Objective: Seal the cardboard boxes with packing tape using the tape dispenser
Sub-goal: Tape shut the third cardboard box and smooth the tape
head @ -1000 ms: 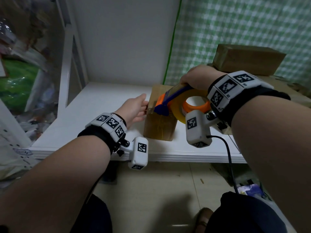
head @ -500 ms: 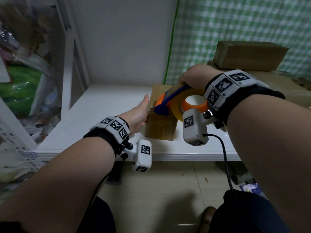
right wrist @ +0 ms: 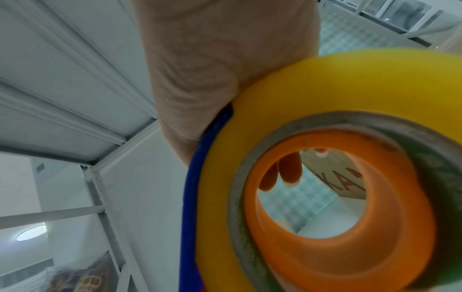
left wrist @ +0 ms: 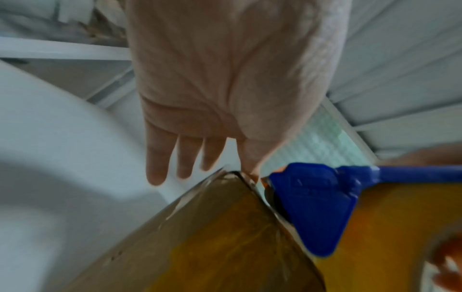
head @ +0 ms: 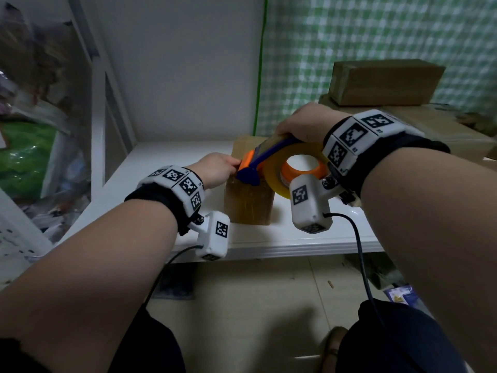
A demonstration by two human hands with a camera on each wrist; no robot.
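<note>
Head view: my right hand (head: 301,122) is wrapped round the handle of the blue-and-orange plastic tape dispenser (head: 258,164), its yellow tape roll (head: 277,176) on an orange hub. Its nose sits on the top near edge of the small brown cardboard box (head: 248,203), glossy with tape, standing on the white shelf (head: 295,238). My left hand (head: 215,169), fingers straight, touches the box's top left edge; fingertips hidden here. Box contents not visible. Larger cardboard boxes (head: 382,82) stacked behind right.
</note>
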